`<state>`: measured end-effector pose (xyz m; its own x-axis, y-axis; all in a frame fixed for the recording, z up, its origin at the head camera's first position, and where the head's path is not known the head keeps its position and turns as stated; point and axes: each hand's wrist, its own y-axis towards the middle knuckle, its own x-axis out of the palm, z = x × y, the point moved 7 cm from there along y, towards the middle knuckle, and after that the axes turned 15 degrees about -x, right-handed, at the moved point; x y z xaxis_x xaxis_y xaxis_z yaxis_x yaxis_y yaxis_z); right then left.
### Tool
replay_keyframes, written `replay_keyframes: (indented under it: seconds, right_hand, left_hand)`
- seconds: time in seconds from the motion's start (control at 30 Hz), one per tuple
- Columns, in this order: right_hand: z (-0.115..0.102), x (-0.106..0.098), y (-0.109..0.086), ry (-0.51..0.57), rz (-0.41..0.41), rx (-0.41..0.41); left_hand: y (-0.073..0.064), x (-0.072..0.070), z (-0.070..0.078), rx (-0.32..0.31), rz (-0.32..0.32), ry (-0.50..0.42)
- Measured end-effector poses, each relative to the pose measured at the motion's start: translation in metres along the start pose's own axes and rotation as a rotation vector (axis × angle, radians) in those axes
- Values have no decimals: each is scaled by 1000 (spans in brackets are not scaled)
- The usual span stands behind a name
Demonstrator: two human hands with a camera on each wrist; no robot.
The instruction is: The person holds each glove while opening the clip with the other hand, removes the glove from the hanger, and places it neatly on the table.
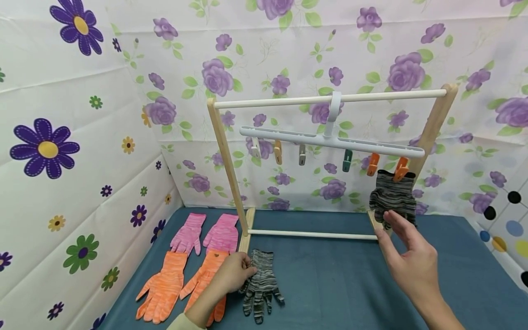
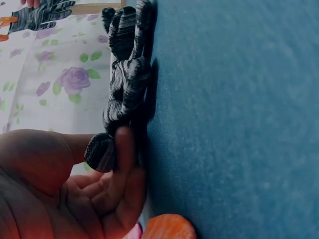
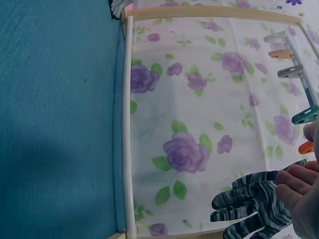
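Note:
A black-and-grey striped knit glove lies on the blue table, fingers toward me. My left hand pinches its left edge between thumb and fingers; the left wrist view shows the bunched glove at those fingertips. A matching glove hangs cuff up from an orange clip at the right end of a pale hanger. Just below and in front of it, my right hand is held with fingers loosely bent and nothing in its grasp. Whether it touches the hanging glove I cannot tell.
A wooden rack with a white top rail and lower rail carries the hanger. More clips, such as a green clip, hang along it. Pink gloves and orange gloves lie at left. Flowered cloth stands behind.

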<state>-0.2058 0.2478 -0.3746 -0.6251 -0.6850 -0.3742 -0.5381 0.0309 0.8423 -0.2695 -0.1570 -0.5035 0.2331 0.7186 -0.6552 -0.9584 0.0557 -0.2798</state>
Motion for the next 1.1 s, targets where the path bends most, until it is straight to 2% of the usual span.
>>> replay_keyframes:
  seconds: [0.17, 0.33, 0.53, 0.7, 0.87, 1.1]
  right_hand:
    - [2, -4, -1, -20, -10, -3]
    - [3, -10, -1, -30, 0, -2]
    - [5, -21, 3, -19, 35, -15]
    - [8, -30, 8, -27, 63, -15]
    - [11, -40, 15, -39, 83, -9]
    - [16, -53, 24, -54, 110, -1]
  left_hand:
    - [-4, -2, 3, -57, 119, 155]
    - [-10, -5, 8, -116, 211, 293]
    - [-14, -14, 25, -89, 332, 387]
    - [-14, -19, 49, -26, 370, 346]
    - [-15, -20, 80, 78, 389, 302]
    - [-13, -14, 129, 242, 415, 267]
